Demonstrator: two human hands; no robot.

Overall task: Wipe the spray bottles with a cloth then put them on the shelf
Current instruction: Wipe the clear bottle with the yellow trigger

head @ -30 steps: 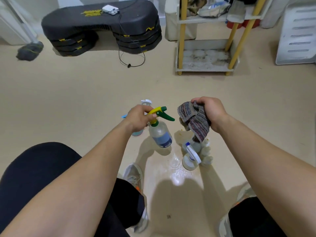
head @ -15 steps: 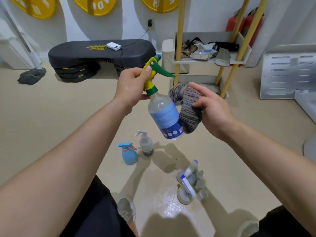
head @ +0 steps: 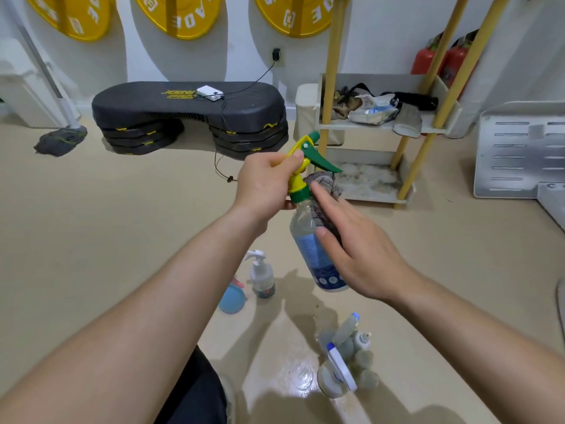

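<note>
Above the beige floor (head: 122,240), out in front of the person, the clear plastic spray bottle with a blue label and a yellow-and-green trigger head (head: 312,258) hangs tilted in the air, base toward the camera. A second ago it was low, by the other bottles on the floor, with the cloth held apart from it. It has since been lifted to chest height, and the striped grey-brown cloth (head: 324,180) has come against its side and slid up from the label toward the shoulder and neck. The left hand (head: 266,182) grips the trigger head and neck with curled fingers. The right hand (head: 360,258) clasps the cloth round the far side of the bottle, thumb on the near face and index finger stretched toward the collar. Wiping of this first bottle looks under way rather than finished, the lower label and base seemingly yet to be covered. The white two-tier shelf with yellow posts (head: 370,195) stands well apart, beyond the hands. A round blue spray bottle (head: 232,299), a small clear bottle with a white trigger (head: 261,275) and a huddle of pale bottles (head: 342,362) wait untouched on the floor.
</note>
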